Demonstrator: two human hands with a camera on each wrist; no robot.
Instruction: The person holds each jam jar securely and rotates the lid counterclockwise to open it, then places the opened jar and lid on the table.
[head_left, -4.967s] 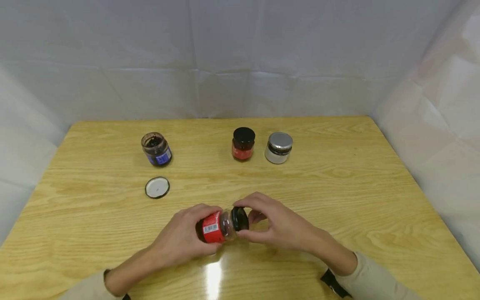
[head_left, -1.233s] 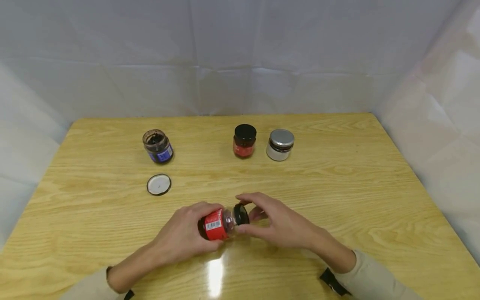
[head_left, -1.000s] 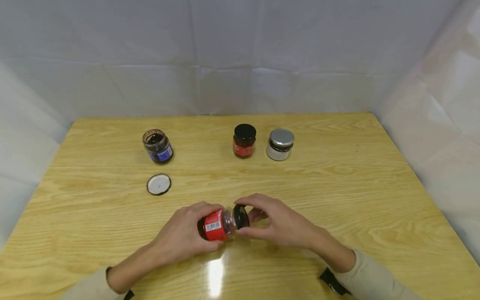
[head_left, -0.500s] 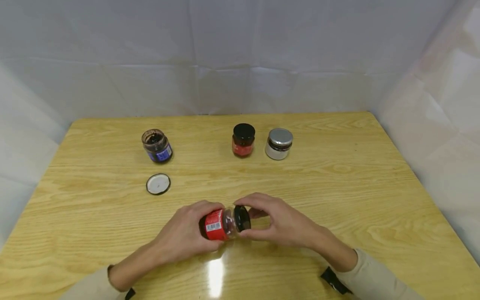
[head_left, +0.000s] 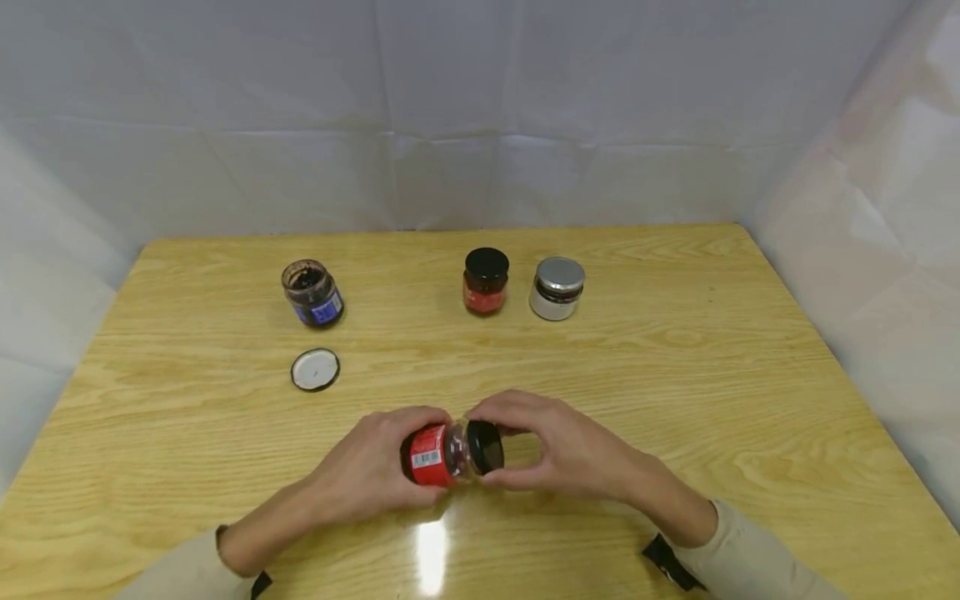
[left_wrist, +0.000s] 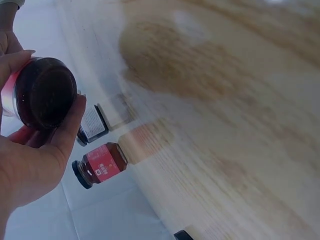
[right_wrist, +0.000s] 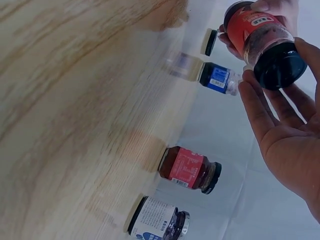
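Observation:
A glass jar with a red label [head_left: 429, 460] lies tilted on its side above the table, its black lid [head_left: 487, 448] towards the right. My left hand [head_left: 371, 467] grips the jar round its labelled body; its dark base [left_wrist: 49, 95] faces the left wrist camera. Thumb and fingers of my right hand [head_left: 573, 450] hold the lid by its rim, and the lid sits at the jar's mouth. From the right wrist view I cannot tell whether the lid [right_wrist: 280, 66] is tight or loose.
Towards the back left stands a lidless blue-labelled jar [head_left: 313, 296] with dark residue inside. A loose lid [head_left: 315, 369] lies white side up before it. Two closed jars stand farther right: one black-lidded with a red label [head_left: 485, 283], one silver-lidded [head_left: 557, 289]. White sheeting [head_left: 450, 183] encloses the table.
My right fingers spread off the lid's rim about a second ago and have closed round it again. The lid has turned slightly; the left hand keeps its grip on the jar.

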